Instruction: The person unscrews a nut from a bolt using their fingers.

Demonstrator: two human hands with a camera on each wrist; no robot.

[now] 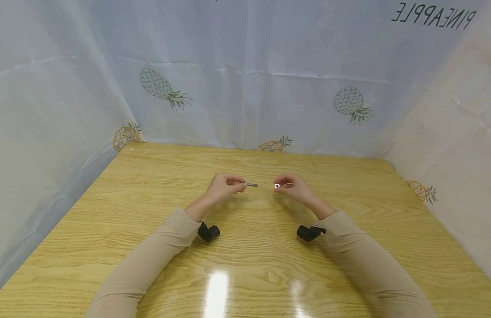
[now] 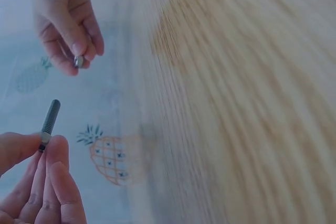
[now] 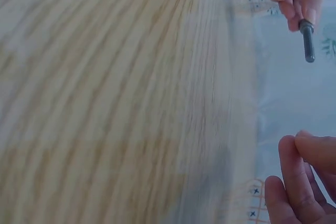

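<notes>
Over the table, my left hand (image 1: pixel 224 187) pinches a metal bolt (image 1: pixel 251 184) at its head between thumb and fingertips. The bolt's threaded shank (image 2: pixel 51 117) sticks out toward the right hand, and its free end (image 3: pixel 310 56) touches nothing. My right hand (image 1: pixel 296 189) faces it across a small gap and pinches a small metal nut (image 1: pixel 277 186) with the hole showing. From the left wrist, the nut (image 2: pixel 79 62) appears at the right hand's fingertips. Fingers hide it in the right wrist view.
A wood-grain table (image 1: pixel 158 176) lies beneath both hands. White cloth (image 1: pixel 245 101) printed with pineapples hangs behind it and along both sides. Black wrist-worn pieces (image 1: pixel 209 232) show beside both sleeves. Light glares off the table's near part.
</notes>
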